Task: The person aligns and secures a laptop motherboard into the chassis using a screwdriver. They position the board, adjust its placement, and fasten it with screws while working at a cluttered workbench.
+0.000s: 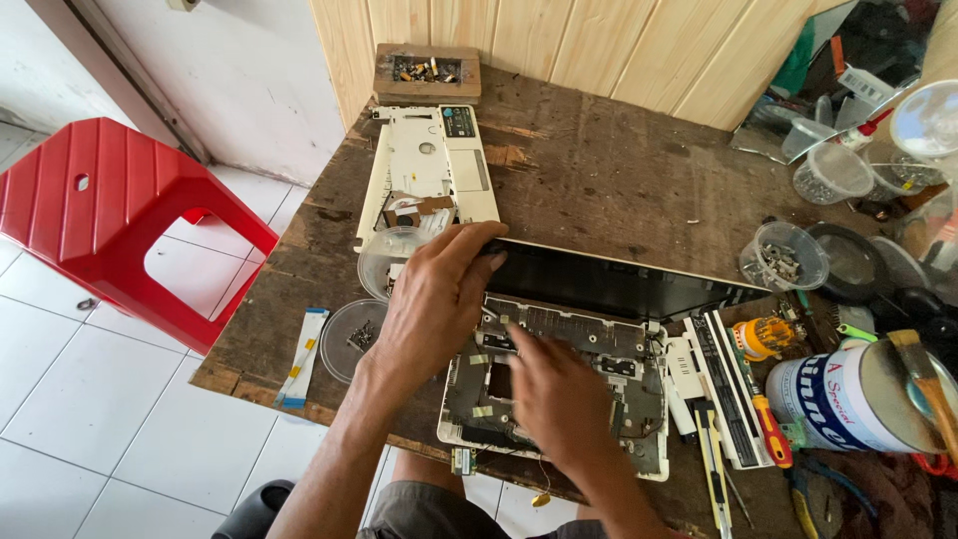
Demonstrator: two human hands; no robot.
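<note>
At centre, the left hand [434,299] clasps the upper left corner of the opened white laptop chassis with exposed dark circuit boards [589,384], fingers curled over the black hinged screen panel [619,279]. The right hand [559,399] lies flat on the boards, fingers spread, gripping nothing. Sound practice would be steadying the corner firmly while pressing lightly on the components. The chassis lies near the front edge of the worn brown wooden surface [599,170], its long axis running left to right, slightly skewed. Beyond lie a detached white plastic palm-rest cover [424,170] and clear round plastic lids [349,334].
</note>
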